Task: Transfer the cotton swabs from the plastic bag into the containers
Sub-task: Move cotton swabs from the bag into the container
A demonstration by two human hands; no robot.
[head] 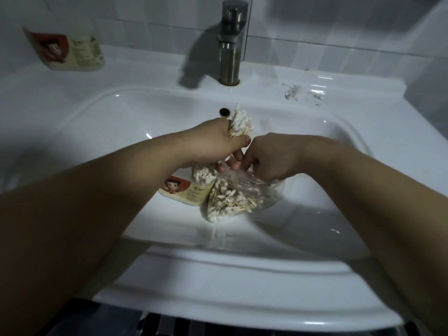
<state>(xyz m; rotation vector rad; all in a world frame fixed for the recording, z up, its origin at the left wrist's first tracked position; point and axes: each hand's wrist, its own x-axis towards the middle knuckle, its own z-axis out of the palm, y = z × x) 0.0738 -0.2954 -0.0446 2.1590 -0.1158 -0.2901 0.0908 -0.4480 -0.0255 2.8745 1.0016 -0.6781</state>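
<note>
A clear plastic bag full of cotton swabs lies in the white sink basin. My right hand reaches into the bag's open mouth with curled fingers. My left hand grips a bundle of cotton swabs whose white tips stick up above the fist. Below that hand stands a round container with a red cartoon label, packed with swabs. A second container with the same label lies on the sink ledge at the far left.
A steel faucet rises at the back of the sink, with the overflow hole below it. White smears mark the ledge at the right. Tiled wall stands behind.
</note>
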